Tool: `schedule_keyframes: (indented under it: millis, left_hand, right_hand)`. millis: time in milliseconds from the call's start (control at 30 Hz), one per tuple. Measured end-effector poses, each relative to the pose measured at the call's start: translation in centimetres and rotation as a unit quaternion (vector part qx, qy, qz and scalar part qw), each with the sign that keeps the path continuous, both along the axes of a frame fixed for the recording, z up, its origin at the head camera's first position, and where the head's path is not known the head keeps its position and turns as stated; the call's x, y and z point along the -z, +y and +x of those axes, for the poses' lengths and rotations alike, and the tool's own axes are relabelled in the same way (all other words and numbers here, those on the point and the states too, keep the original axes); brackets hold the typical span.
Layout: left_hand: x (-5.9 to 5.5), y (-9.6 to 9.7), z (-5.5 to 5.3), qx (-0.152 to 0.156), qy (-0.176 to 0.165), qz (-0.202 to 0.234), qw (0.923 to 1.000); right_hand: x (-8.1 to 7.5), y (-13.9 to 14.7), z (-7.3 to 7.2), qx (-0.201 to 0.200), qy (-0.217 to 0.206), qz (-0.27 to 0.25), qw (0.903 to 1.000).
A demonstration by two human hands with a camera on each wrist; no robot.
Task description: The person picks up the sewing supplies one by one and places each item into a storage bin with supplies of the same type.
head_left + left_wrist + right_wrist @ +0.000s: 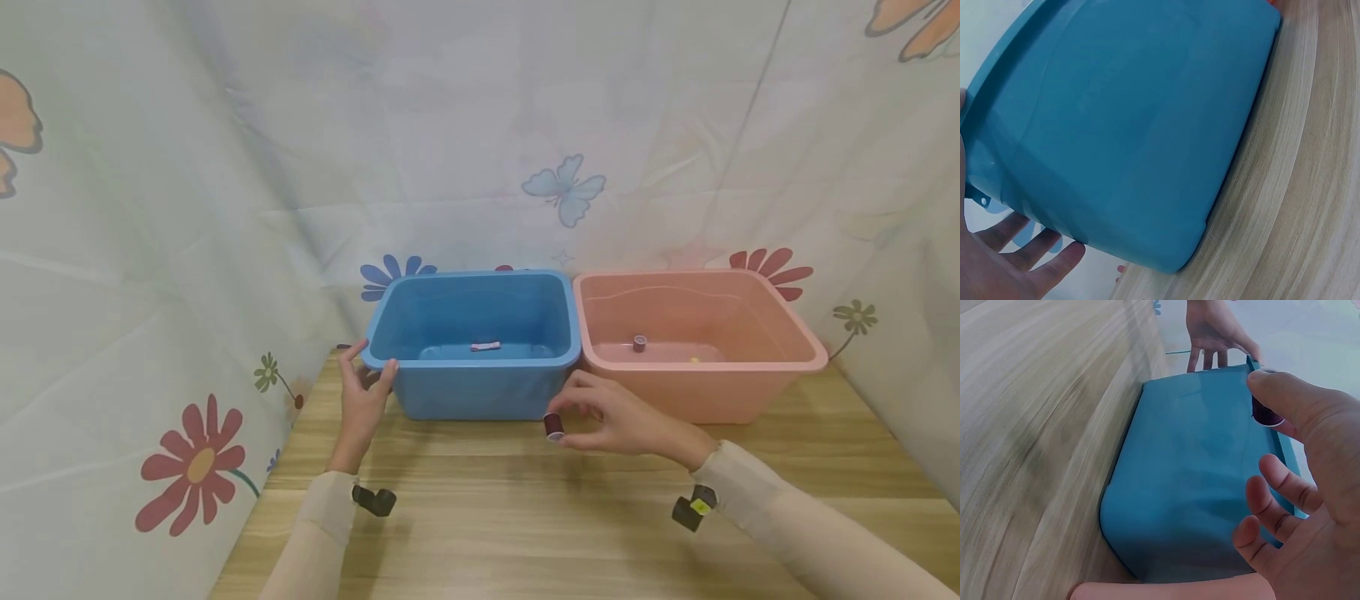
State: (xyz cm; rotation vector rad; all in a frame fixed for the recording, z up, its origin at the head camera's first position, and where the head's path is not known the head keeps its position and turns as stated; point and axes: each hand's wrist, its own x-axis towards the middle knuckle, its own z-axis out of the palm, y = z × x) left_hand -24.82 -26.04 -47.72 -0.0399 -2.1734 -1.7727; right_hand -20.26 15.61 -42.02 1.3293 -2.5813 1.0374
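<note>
In front of the bins, my right hand [626, 421] pinches a small dark maroon thread spool [553, 426] between thumb and index finger. The right wrist view shows the spool [1266, 409] held near the blue bin's front wall, the other fingers loosely bent. My left hand [363, 404] holds the blue bin [487, 392] at its front left corner, with the thumb at the rim and the fingers along the outer side [1010, 259]. Inside that bin lies a small white and pinkish strip [485, 346]. A spool [639, 342] stands in the pink bin [697, 392].
Both bins stand side by side on a wood-grain table [480, 508], against a curtain [465, 167] printed with flowers and butterflies. A small yellow thing [695, 360] shows partly above the pink bin's front rim. A dark object [343, 346] lies left of the blue bin.
</note>
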Motion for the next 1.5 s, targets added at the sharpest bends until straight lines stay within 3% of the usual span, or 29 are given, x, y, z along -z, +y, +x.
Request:
schedule_keyframes:
  millis: [600,833,900,1300,1500]
  left_hand:
    - [-0.1,0.0,0.0,-0.001,-0.004,0.006,1.0]
    - [-3.0,0.8,1.8,0.016,-0.026,0.007,0.9995]
    - [-3.1,0.9,1.9,0.017,-0.022,0.005,0.9996]
    - [-3.2,0.9,2.0,0.015,-0.022,0.0,0.9996]
    - [-1.4,0.1,0.5,0.012,-0.024,0.005,0.9996]
  right_hand:
    - [-1.3,0.5,-0.1,0.008,-0.002,0.0,1.0]
    - [-2.0,0.6,0.1,0.012,0.003,-0.001,0.9999]
    - [-2.3,0.7,0.1,0.016,0.004,0.001,0.9999]
    - [-3.4,0.9,-0.2,0.017,0.042,-0.004,0.999]
    - [-4.0,1.0,-0.3,0.024,0.042,0.002,0.9988]
